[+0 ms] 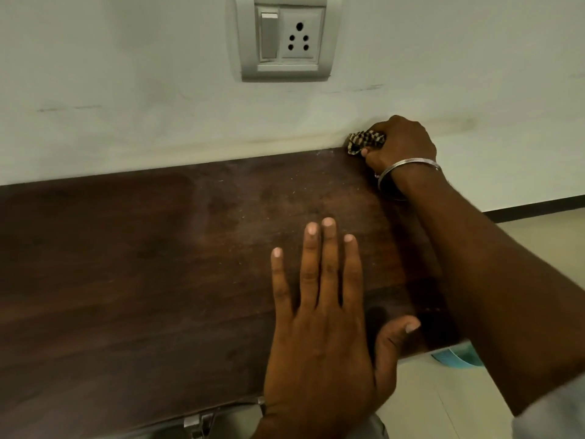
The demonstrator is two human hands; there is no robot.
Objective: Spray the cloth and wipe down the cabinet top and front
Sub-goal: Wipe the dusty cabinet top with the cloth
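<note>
Clutching the bunched checked cloth (367, 141) in the right hand (402, 144) at the back right corner of the cabinet top (158, 248) against the wall (158, 122), bracing with the left hand (323, 327) flat and empty, best drawn forward in firm overlapping strokes through the dust.

A pale wall (126, 74) fills the upper half of the frame, with faint dark scuff marks (69, 108) at left. At top centre sits a grey plate (286, 38) with 1 rocker switch (269, 38) and a 5-hole socket (299, 38). At right, a dark skirting strip (538, 205) meets the light floor (443, 407). A blue object (456, 359) lies at lower right, and a metal fitting (199, 423) shows at the bottom edge.
</note>
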